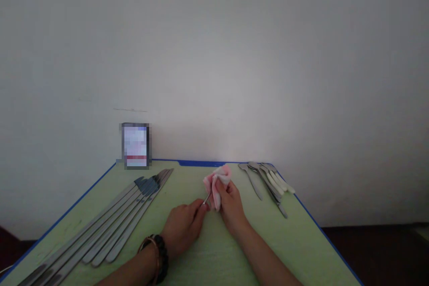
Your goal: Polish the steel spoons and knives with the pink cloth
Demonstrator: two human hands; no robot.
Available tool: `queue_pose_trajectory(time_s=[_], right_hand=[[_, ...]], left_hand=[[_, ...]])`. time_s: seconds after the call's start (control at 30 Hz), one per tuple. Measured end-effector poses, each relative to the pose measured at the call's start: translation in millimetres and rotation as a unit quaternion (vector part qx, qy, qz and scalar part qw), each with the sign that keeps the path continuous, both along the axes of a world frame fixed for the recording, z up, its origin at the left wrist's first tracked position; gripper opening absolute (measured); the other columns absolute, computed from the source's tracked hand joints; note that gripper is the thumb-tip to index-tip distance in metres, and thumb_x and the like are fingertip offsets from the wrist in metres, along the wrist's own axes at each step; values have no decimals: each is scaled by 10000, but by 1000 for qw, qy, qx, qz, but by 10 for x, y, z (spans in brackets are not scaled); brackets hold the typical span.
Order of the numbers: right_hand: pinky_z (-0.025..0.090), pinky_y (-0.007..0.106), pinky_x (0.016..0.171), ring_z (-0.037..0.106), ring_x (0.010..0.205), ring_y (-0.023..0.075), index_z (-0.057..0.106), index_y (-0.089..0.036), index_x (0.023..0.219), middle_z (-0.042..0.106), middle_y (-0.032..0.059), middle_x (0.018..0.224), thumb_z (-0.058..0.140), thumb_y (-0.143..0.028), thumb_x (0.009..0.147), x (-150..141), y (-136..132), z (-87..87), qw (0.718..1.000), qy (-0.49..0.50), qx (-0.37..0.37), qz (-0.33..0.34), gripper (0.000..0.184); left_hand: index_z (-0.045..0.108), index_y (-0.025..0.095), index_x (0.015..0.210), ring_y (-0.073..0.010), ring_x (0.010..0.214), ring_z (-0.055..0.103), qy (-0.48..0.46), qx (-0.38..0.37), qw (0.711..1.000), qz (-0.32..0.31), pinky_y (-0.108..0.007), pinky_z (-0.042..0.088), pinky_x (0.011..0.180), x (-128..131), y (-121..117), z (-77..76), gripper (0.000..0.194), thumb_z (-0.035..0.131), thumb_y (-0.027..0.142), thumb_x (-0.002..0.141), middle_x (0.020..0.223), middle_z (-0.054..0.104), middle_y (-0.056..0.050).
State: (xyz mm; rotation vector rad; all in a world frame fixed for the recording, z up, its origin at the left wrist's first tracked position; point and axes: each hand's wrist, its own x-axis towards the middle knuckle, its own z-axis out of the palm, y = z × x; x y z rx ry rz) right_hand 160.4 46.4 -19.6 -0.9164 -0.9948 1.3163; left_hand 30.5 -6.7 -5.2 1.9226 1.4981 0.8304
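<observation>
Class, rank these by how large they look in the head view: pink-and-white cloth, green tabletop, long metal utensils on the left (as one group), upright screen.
1. Green tabletop
2. Long metal utensils
Unranked below these: pink-and-white cloth and upright screen, too close to separate.

Bkgd mostly plain wall (214,44), off-white/grey, fills upper frame. Lt soft & rather dim: brightest patch abt ctr-R of wall, corners fall off to darker grey. Few thin scuffs (130,110) on wall, L of ctr, approx horiz. Table (288,241) w/ pale green top, faint streaky grain, far edge close to wall; can't tell if touching. Blue trim (321,230) along far edge + both sides, w/ thicker blue section (201,163) mid far edge. Floor (378,250) v. dark, brownish, shows btm R past table; wall base meets it in near-straight line. Btm L: small dark reddish patch (8,248), unclear what, + bit of white cord (6,270) nr table side.
</observation>
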Motion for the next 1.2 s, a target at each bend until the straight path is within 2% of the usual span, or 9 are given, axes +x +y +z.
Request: queue_pose_trajectory(time_s=[0.1,0.3,0.43,0.63,0.8,0.97,1.13,1.2], right_hand=[[331,206,498,410,537,92,573,-164,733,513,-25,603,623,-480,706,-2,36,-23,999,26,-9,-22,322],[283,212,460,372,473,78,544,-158,658,486,-39,534,620,-510,696,33,57,-39,996,-1,-29,81,363],[285,215,462,390,472,78,571,-149,662,517,-35,535,649,-462,688,40,42,-37,993,-48,-23,104,324],[373,214,519,471,553,96,614,-162,772,568,-26,616,677,-330,655,2,47,-17,992,91,-62,57,214],[367,220,465,462,490,98,594,-171,704,554,-34,570,690,-204,587,30,69,3,983,156,-79,58,155],[376,206,505,476,532,89,608,-151,750,581,-19,604,724,-279,628,48,26,46,986,119,-68,97,212],[328,201,462,432,468,78,595,-143,697,550,-28,541,678,-399,685,36,1,35,986,83,-66,131,270],[324,206,459,434,466,85,596,-147,689,547,-28,528,659,-441,692,24,3,15,988,81,-60,121,301]], left_hand=[[608,224,813,-167,470,524,30,-3,999,-15,-231,318,527,-2,-10,0,316,328,346,892,488,541,19],[532,196,860,-157,512,526,94,-33,994,-36,-222,343,539,-12,-4,36,345,213,314,919,575,559,-2],[513,189,878,-166,535,541,117,-40,992,-33,-227,345,545,-14,7,27,334,202,301,920,589,562,-13],[515,202,839,-165,532,540,123,-30,991,-37,-226,336,544,-7,14,2,351,201,329,929,575,552,-2],[546,211,825,-179,590,571,128,-19,991,-35,-240,340,582,-11,3,7,370,214,338,929,608,587,-12],[535,205,829,-174,570,560,110,-18,993,-31,-238,335,570,-15,-6,25,342,224,316,920,597,571,-9],[515,201,819,-154,500,502,79,-19,996,-40,-227,317,528,-16,-11,10,319,232,314,914,552,513,13],[511,200,814,-146,481,478,56,-20,997,-42,-223,308,510,-14,-10,8,321,232,324,916,546,500,19]])
